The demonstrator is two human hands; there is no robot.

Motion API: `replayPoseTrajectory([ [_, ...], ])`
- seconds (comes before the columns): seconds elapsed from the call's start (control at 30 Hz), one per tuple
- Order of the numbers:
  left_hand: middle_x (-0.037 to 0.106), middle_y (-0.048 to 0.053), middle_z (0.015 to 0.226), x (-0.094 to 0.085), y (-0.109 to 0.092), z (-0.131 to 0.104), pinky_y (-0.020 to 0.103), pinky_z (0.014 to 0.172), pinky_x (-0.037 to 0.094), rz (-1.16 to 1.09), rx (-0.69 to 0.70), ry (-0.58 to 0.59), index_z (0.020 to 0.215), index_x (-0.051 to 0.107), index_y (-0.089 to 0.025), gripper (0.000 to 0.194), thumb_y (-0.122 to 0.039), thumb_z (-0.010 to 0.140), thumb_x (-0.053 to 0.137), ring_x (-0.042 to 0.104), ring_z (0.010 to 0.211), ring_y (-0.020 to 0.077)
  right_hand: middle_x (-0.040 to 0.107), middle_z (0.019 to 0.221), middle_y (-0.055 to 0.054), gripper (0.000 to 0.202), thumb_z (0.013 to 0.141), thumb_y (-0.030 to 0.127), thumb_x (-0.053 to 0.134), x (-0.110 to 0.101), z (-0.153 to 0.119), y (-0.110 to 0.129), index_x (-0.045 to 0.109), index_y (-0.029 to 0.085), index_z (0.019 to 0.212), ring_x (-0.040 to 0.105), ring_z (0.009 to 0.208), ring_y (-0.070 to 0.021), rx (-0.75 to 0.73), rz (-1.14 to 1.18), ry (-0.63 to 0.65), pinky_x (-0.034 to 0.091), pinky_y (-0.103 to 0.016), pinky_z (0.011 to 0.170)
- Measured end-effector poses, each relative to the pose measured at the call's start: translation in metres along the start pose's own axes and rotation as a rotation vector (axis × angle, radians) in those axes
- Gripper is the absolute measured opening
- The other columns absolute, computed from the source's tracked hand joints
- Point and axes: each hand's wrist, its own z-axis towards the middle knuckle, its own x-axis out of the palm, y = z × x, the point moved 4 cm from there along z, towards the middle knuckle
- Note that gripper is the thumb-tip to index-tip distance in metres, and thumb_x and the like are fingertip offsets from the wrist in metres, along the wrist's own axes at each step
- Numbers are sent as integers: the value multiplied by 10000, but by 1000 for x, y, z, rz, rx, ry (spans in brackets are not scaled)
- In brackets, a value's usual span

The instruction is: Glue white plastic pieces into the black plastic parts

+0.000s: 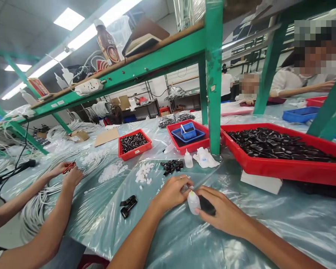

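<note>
A: What's nearest?
B: The right hand (pixel 226 215) grips a small bottle (pixel 193 202) on the table (pixel 268 231); the left hand (pixel 172 192) pinches something at its tip, too small to tell.
A: Farther back?
B: Black clips (pixel 128 206) lie left, and a green post (pixel 214 86) stands before the red tray (pixel 282 168) of black parts.
</note>
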Motion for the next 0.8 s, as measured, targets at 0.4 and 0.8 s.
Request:
replayPoseTrajectory([
  [0.4, 687, 42, 917, -57, 75, -18, 296, 774, 469, 318, -441, -239, 927, 629, -189, 126, -119, 847, 562, 644, 849, 196, 668, 1035, -63, 146, 911, 272, 563, -2, -5, -1, 606, 220, 1040, 654, 948, -237, -8, -28, 7, 532, -359, 839],
  [0.8, 697, 56, 1065, -45, 84, -11, 321, 875, 489, 498, -534, -191, 1036, 620, -219, 125, -241, 920, 579, 667, 1045, 231, 668, 983, -62, 312, 1042, 421, 363, -15, -1, -17, 606, 227, 1074, 643, 916, -227, 36, 128, -90, 490, -357, 813],
])
